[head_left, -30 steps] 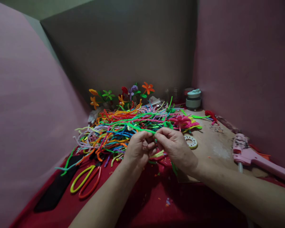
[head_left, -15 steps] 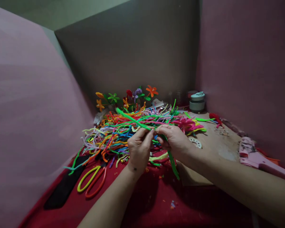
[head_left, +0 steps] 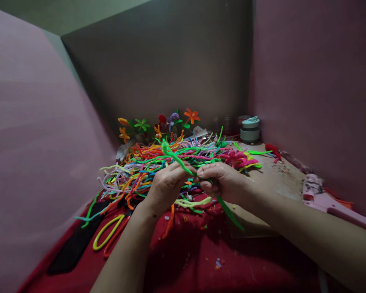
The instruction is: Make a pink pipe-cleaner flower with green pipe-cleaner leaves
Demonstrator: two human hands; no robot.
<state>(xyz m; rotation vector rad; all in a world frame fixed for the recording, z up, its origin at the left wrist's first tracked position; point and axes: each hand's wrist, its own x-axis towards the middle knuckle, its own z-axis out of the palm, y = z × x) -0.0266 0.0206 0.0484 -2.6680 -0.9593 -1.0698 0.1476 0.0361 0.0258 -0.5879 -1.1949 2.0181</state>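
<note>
Both my hands meet above the near edge of a big heap of coloured pipe cleaners (head_left: pixel 146 167). My left hand (head_left: pixel 166 185) and my right hand (head_left: pixel 221 181) are each pinched on one bright green pipe cleaner (head_left: pixel 173 154). Its upper end sticks up and left of my left hand, with a small bent tip. Its lower end hangs down and right below my right hand. An orange pipe cleaner (head_left: pixel 170 219) dangles under my left hand.
Finished pipe-cleaner flowers (head_left: pixel 171 120) stand at the back. A pink flower (head_left: pixel 236 158) lies right of the heap. Scissors with yellow and orange handles (head_left: pixel 108 234) lie near left on the red cloth (head_left: pixel 201 260). A pink glue gun (head_left: pixel 329 201) lies at right, a lidded jar (head_left: pixel 249 130) behind.
The green pipe cleaner has turned more upright, its top end now shorter and bent at the tip. My left hand has dropped lower and rolled over; the right hand stays pinched on the strand.
</note>
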